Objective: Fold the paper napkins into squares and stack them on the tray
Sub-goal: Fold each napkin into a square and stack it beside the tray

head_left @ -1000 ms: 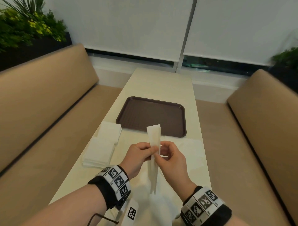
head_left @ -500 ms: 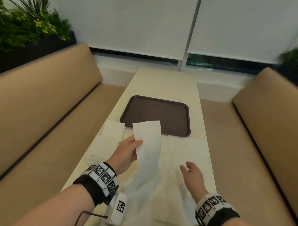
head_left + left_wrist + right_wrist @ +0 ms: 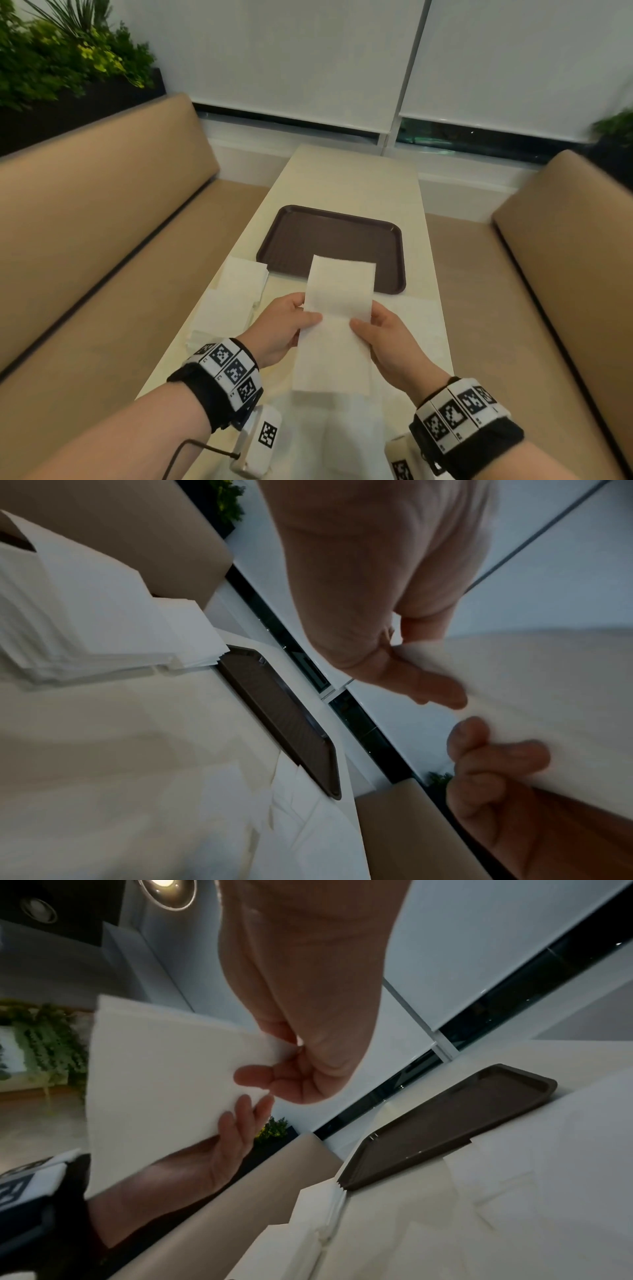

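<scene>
both hands hold one long white paper napkin (image 3: 337, 325) in the air above the near end of the pale rectangular tabletop (image 3: 356, 181). the left hand (image 3: 279, 330) pinches its left edge, thumb on top and fingers behind; the right hand (image 3: 394, 342) pinches the right edge likewise. the dark brown plastic tray (image 3: 329, 246) lies mid-table, bare. a stack of white napkins (image 3: 233, 301) sits at the left edge, just beside the tray's near-left corner. another flat sheet, perhaps unfolded napkins (image 3: 419, 318), lies near the right edge.
</scene>
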Motion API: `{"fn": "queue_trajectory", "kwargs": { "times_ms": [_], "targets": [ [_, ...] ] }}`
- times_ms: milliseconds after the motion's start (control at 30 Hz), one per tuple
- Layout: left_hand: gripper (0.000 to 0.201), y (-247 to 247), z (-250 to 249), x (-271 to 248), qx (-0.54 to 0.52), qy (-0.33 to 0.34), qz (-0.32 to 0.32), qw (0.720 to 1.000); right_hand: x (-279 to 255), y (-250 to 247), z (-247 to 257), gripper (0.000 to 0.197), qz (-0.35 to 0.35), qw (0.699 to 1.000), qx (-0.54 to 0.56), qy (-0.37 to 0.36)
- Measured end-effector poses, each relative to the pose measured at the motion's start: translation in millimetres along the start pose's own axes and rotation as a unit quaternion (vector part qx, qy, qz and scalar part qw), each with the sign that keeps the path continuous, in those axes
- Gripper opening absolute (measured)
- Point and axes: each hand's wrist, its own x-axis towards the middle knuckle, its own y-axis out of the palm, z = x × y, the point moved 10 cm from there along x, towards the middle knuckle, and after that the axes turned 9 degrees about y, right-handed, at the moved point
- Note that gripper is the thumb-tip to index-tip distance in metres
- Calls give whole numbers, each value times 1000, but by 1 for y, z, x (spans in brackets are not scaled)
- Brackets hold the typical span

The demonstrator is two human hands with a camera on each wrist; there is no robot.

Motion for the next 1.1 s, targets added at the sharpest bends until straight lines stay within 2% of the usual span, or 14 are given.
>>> {"fn": "queue_trajectory", "kwargs": {
  "times_ms": [100,233,367,467,533,600,733,867,933,1000,1033,1100],
  "targets": [
    [26,3,-6,-3,-45,8,0,999,-3,2,5,33,22,999,44,3],
    [20,3,-13,-4,-43,12,-9,999,-7,3,9,28,33,995,91,6],
    [21,7,-9,-7,-70,-24,3,997,-14,-2,18,36,13,1000,27,-8],
    [32,22,4,-13,-64,-72,78,992,-18,-9,29,39,-16,997,-48,-52],
    [33,27,10,-16,-68,-91,100,989,-19,-15,33,39,-51,988,-123,-84],
    [30,25,13,-15,-87,-99,78,988,-21,-17,36,46,-86,968,-205,-116],
    [34,23,11,-13,-120,-101,47,986,-27,-11,39,69,-113,931,-305,-164],
    [51,25,9,-12,-134,-116,36,984,-31,-4,44,63,-122,904,-361,-193],
    [53,23,6,-10,-110,-94,25,989,-31,1,41,61,-111,897,-384,-190],
    [33,15,-1,-8,-34,-33,-4,999,-28,3,35,61,-83,903,-389,-165],
    [25,9,-5,-7,19,-2,-17,1000,-29,2,34,60,-69,914,-369,-154],
    [24,4,-16,-6,143,57,-20,988,-30,-6,41,54,-62,943,-294,-139]
  ]
}}
